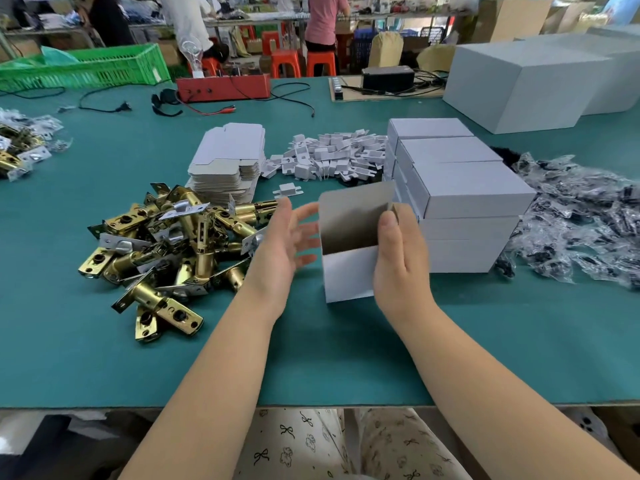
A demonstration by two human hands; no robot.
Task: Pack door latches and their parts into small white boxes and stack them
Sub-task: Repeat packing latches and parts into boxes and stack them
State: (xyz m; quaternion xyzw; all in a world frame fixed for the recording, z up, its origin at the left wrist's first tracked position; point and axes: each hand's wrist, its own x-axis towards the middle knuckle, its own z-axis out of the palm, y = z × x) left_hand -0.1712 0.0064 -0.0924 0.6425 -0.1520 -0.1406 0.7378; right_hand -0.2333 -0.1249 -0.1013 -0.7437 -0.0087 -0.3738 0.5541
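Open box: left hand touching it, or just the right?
Just the right. Head view: right hand grips the open box at its right wall, thumb on the rim. Left hand is apart, teal table showing between fingertips and box.

My one view: head-worn wide-angle, looking forward and down, close over bench (104, 358); workshop background at 12 o'clock.
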